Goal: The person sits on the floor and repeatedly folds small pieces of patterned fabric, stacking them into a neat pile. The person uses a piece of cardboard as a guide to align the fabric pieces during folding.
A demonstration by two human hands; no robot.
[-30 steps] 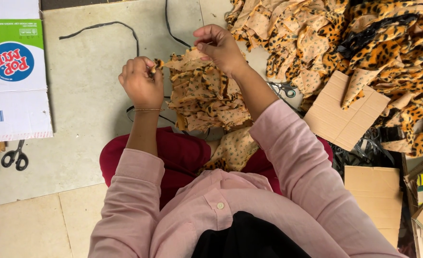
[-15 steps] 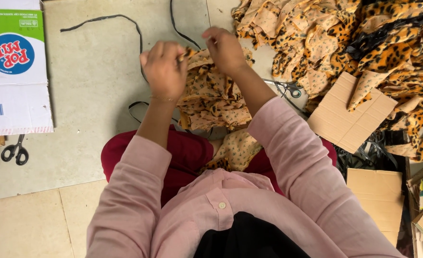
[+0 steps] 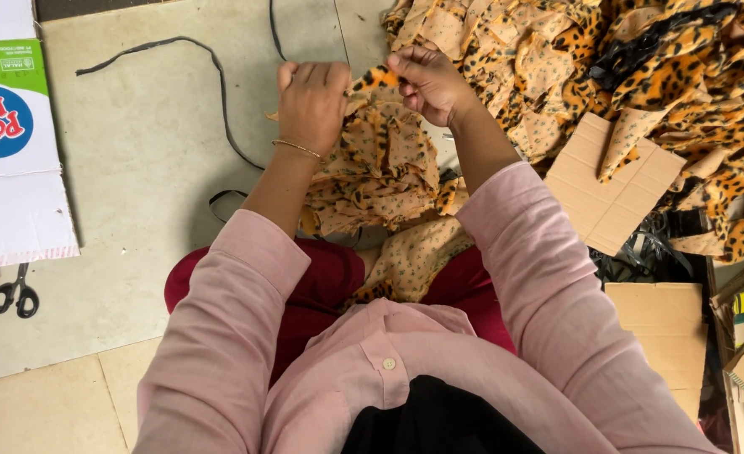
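My left hand (image 3: pixel 311 105) is closed on the edge of a leopard-print fabric piece (image 3: pixel 382 160), its back turned up. My right hand (image 3: pixel 427 82) pinches the same fabric at its top edge, just to the right. The fabric hangs down between my hands onto my lap, over red trousers (image 3: pixel 321 277). What lies between the fingers of my left hand is hidden.
A big heap of leopard-print fabric pieces (image 3: pixel 633 76) fills the upper right. Cardboard pieces (image 3: pixel 612 189) lie right of my arm. A black strap (image 3: pixel 212 76) curls on the floor. A flattened printed carton (image 3: pixel 10 160) and black scissors (image 3: pixel 15 294) are at the left.
My left hand has moved up and to the right, closer to my right hand, and turned its back upward. The fabric bunched up between the hands.
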